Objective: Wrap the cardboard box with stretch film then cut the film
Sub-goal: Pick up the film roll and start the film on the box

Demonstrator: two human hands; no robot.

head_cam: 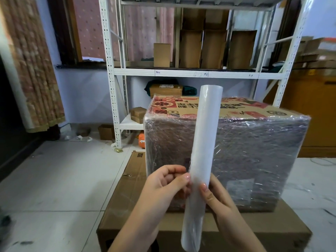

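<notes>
Between the two hands stands the roll (201, 155), near upright, its long axis running from low by the wrists up and slightly right. Right hand (217, 195) wraps its fingers round the roll's lower part, thumb on the near face: gripping. Left hand (166, 182) sits touching the roll's left edge, fingers curled, thumb and forefinger apparently pinching the loose film there; the film edge itself is too clear to make out. Both hands equally near the roll; left is the one on the free edge. Just beyond the roll, behind it and spreading mostly to the right of the hands, sits the box (227, 142). Its near face and corners are under many crinkled, glossy layers, printed top partly bare. Box rests on a flat carton (131, 193) on the floor. Judgement: wrapping looks largely done; next step likely separating film from roll, so the left pinch matters. Farther out, beyond the box, a white rack (181, 72) holds small cartons.
</notes>
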